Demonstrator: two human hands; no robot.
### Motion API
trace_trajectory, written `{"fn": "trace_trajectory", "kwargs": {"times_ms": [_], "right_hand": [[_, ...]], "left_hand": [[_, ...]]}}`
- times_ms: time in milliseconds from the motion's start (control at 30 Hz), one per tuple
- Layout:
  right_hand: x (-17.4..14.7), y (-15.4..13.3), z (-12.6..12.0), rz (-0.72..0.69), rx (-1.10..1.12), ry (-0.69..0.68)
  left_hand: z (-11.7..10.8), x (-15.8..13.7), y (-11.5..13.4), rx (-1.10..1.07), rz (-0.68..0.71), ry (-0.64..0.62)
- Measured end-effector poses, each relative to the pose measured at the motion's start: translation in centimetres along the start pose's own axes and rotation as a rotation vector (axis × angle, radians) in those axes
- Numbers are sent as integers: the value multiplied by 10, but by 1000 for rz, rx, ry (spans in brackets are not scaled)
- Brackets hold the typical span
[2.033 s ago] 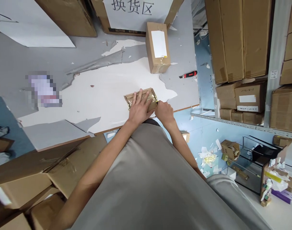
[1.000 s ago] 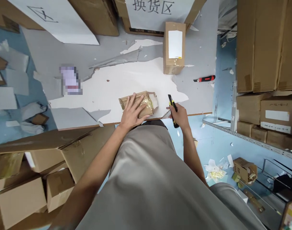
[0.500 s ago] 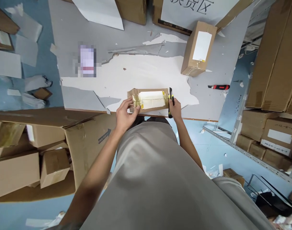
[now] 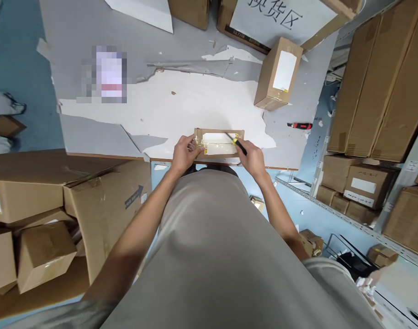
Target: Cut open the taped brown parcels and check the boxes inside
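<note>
A small taped cardboard box (image 4: 214, 150) with a white label on top lies at the front edge of the table. My left hand (image 4: 185, 154) grips its left end, thumb along the near side and fingers at the end. In my right hand (image 4: 252, 157) is a yellow-and-black utility knife (image 4: 238, 143). Its tip points up and left over the right part of the label; whether the blade touches the box I cannot tell.
A taller labelled carton (image 4: 276, 75) stands at the table's right, with a red-and-black utility knife (image 4: 300, 125) below it. A large open carton (image 4: 108, 214) holding several boxes is at lower left. Shelving (image 4: 352, 219) with cartons runs along the right.
My right hand has turned the knife from upright beside the box's right end to slanting over the label. The view has shifted, and my left hand still holds the left end.
</note>
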State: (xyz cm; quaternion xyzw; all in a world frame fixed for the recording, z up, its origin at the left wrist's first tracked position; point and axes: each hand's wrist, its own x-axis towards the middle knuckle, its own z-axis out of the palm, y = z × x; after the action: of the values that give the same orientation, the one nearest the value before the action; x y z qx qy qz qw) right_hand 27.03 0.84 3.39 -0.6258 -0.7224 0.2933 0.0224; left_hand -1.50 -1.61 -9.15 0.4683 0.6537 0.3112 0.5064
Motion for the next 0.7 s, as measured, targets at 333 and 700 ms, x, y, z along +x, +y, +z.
{"fn": "trace_trajectory", "kwargs": {"times_ms": [333, 700], "right_hand": [[39, -86, -3, -237, -627, -497], [47, -106, -1, -308, -737, -529]], "left_hand": [[1, 7, -7, -18, 30, -83], [2, 9, -3, -18, 30, -69]]}}
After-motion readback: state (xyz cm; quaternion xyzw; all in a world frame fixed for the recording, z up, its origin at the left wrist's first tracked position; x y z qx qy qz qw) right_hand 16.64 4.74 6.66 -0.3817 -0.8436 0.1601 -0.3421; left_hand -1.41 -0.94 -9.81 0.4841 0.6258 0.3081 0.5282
